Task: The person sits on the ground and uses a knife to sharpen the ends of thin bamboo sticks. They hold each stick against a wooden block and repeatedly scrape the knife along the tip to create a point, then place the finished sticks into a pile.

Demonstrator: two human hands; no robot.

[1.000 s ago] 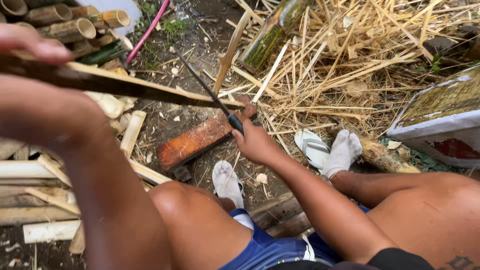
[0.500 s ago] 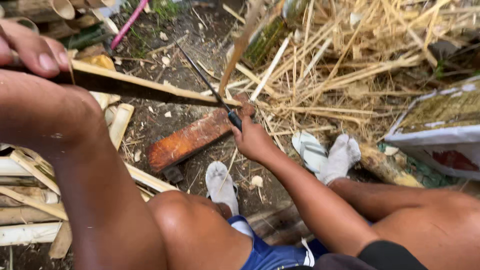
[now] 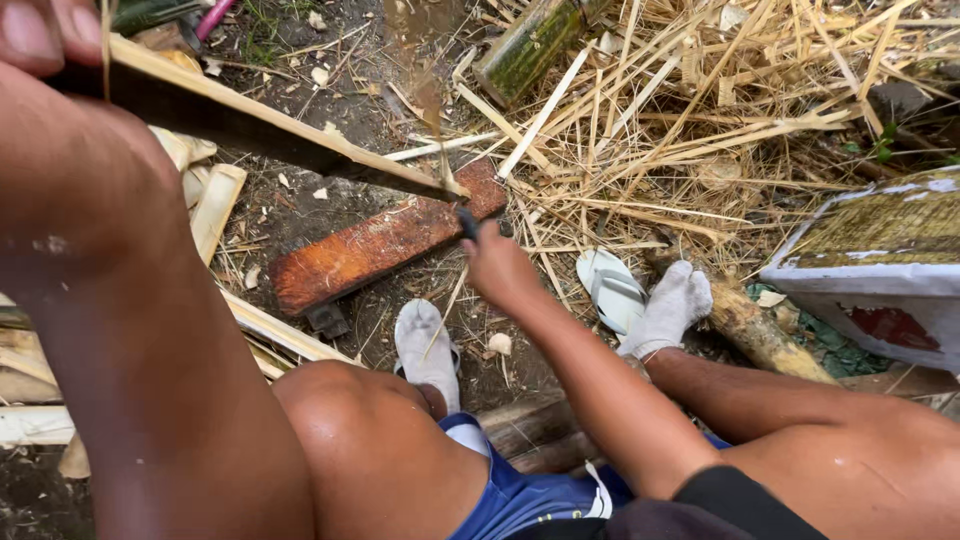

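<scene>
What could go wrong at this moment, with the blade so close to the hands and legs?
1. The right hand works a dark knife at the end of the bamboo strip; a slip might send the blade toward the bare knee below.
2. The left hand grips the same strip with bare fingers, so splinters or a sharp edge could cut them.
3. Loose bamboo shavings cover the ground near the socked feet; footing may be poor.

An outdoor bamboo-working spot on bare ground, not a room. Damp soil littered with chips lies in the middle; a heap of pale split bamboo strips fills the far right. Cut slats lie at the left, a green bamboo section far off, a reddish wooden block at centre.
</scene>
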